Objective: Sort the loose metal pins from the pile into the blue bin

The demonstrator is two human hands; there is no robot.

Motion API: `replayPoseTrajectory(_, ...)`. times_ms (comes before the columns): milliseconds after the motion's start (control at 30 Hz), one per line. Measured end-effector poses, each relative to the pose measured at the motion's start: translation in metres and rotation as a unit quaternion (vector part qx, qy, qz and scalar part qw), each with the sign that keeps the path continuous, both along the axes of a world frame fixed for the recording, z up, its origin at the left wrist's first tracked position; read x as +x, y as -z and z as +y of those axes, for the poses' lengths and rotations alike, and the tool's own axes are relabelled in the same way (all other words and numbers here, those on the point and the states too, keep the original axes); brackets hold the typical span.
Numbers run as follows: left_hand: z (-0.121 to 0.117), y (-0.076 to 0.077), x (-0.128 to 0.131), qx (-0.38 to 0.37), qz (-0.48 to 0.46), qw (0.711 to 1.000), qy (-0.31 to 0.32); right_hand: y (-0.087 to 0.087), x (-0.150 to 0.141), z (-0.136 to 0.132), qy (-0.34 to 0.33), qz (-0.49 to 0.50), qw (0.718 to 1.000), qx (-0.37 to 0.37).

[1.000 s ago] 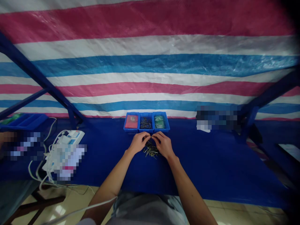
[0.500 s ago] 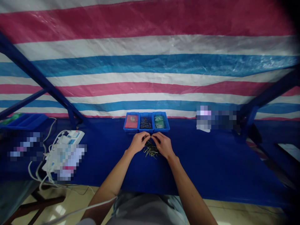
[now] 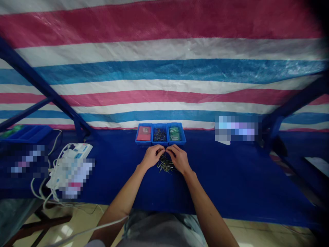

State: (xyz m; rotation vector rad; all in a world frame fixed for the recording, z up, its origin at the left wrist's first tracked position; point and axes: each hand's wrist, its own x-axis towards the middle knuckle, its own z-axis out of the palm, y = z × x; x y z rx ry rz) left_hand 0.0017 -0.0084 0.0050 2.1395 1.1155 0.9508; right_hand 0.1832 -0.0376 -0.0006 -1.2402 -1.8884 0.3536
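Note:
My left hand (image 3: 153, 156) and my right hand (image 3: 178, 157) meet above the blue table, fingertips pinched almost together. What lies between the fingertips is too small to make out. Just below them is a loose pile of thin, brass-coloured and dark metal pins (image 3: 166, 165). Beyond my hands three small blue bins stand side by side. A red packet (image 3: 144, 133) fills the left bin, dark pin-like pieces (image 3: 160, 134) lie in the middle bin, and the right bin holds green and whitish pieces (image 3: 174, 133).
White power strips with tangled cables (image 3: 64, 168) lie at the left of the table (image 3: 221, 185). A blue tray (image 3: 33, 133) is farther left. Blurred-out objects stand at the back right, and a flat phone-like thing (image 3: 318, 165) lies far right. A striped tarp hangs behind.

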Motion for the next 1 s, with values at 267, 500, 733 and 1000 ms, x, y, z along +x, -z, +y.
replayPoseTrajectory(267,0.0004,0.0016,-0.0001,0.0,-0.003,1.0,0.001,-0.0002,0.0003,0.0,-0.001,0.002,1.0,0.002)
replayPoseTrajectory(500,0.0003,0.0035,0.0,0.007,-0.005,1.0,0.0,0.0019,0.0004,0.0008,0.0,-0.001,1.0,0.008)
replayPoseTrajectory(733,0.0012,0.005,-0.0004,0.005,-0.006,1.0,0.001,0.0019,0.0,0.0005,0.001,0.0,1.0,-0.007)
replayPoseTrajectory(1000,0.0009,0.0033,-0.0003,0.001,0.001,1.0,0.003,-0.0009,0.0,-0.0005,-0.006,0.006,1.0,-0.015)
